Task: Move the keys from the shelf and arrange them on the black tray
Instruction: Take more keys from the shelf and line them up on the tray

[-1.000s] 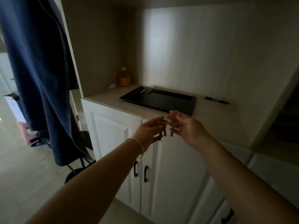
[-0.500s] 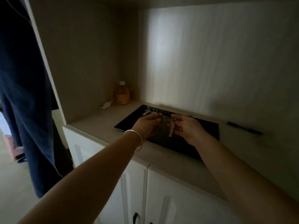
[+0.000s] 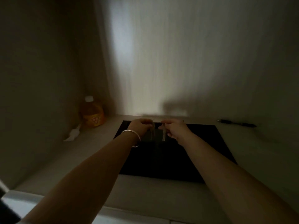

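A flat black tray (image 3: 202, 152) lies on the beige shelf top (image 3: 145, 191) in a dim alcove. Both my hands hover over its far left part. My left hand (image 3: 140, 126), with a silver bangle on the wrist, pinches a dark key (image 3: 152, 133) that hangs down. Close beside it, my right hand (image 3: 174, 128) pinches a paler key (image 3: 163, 134), also hanging blade down. The keys seen earlier at the tray's far edge are hidden behind my hands.
An orange bottle (image 3: 93, 113) with a white cap stands in the back left corner, with a small white object (image 3: 72, 135) in front of it. A black pen (image 3: 237, 123) lies to the right behind the tray. Walls close in at the left and back.
I have stepped closer and the view has tilted down onto the shelf. Both hands, each holding a key, have travelled from in front of the cabinet to above the tray's far left part.
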